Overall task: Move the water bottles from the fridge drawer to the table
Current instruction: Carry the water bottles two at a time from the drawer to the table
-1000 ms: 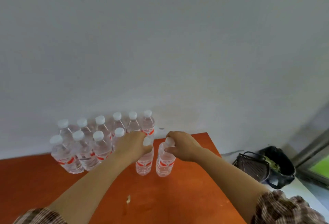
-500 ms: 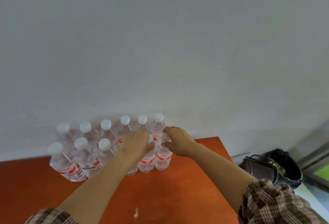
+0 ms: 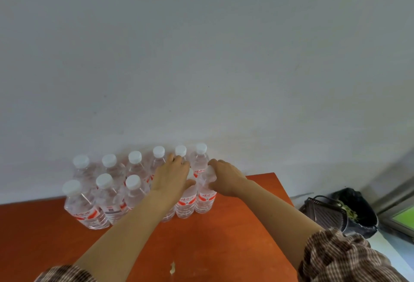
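Observation:
Several clear water bottles with white caps and red labels stand in two rows at the back of the orange table (image 3: 224, 248), against the wall. My left hand (image 3: 171, 176) grips the neck of a bottle (image 3: 186, 205) in the front row. My right hand (image 3: 226, 177) grips the neck of the rightmost front bottle (image 3: 205, 202). Both bottles stand upright on the table, touching their neighbours. The fridge drawer is out of view.
A black bin (image 3: 356, 212) with a dark wire basket (image 3: 324, 213) leaning on it sits on the floor right of the table. A small pale scrap (image 3: 172, 268) lies on the table near the front. A grey wall rises behind the bottles.
Both hands pushed their two bottles away from me into the front row beside the others. The bottles now stand against the group.

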Tool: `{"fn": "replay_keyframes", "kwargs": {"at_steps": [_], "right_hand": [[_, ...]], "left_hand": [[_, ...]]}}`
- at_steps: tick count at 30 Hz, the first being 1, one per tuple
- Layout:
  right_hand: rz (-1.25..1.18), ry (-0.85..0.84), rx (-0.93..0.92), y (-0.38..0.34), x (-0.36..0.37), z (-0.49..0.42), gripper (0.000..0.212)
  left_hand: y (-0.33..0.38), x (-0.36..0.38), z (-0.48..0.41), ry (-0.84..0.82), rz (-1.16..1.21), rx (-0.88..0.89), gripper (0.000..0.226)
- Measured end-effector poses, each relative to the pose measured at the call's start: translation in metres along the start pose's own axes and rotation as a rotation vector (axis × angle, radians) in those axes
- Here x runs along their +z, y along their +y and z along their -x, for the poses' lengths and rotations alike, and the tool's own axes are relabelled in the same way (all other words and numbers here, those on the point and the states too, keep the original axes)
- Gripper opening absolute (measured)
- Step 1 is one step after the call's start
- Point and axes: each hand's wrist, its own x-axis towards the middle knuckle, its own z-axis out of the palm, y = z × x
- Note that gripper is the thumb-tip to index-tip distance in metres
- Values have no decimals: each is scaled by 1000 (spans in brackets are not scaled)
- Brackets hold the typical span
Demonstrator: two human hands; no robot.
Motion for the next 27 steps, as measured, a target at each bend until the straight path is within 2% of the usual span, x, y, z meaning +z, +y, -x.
{"fn": "replay_keyframes", "kwargs": {"at_steps": [7, 12, 19, 27], "right_hand": [[-132, 88, 56, 9, 3, 27, 60], [-122, 242, 131, 38, -6, 77, 57], [-31, 373, 338, 122, -6, 205, 55], [65, 476, 690, 210, 11, 432, 54]], "left_hand": [[13, -14, 6, 52, 21, 30, 46], [63, -23, 6, 75, 145, 104, 42], [192, -24, 29, 43, 264, 261, 43], [384, -57, 130, -26, 283, 513, 41]]}}
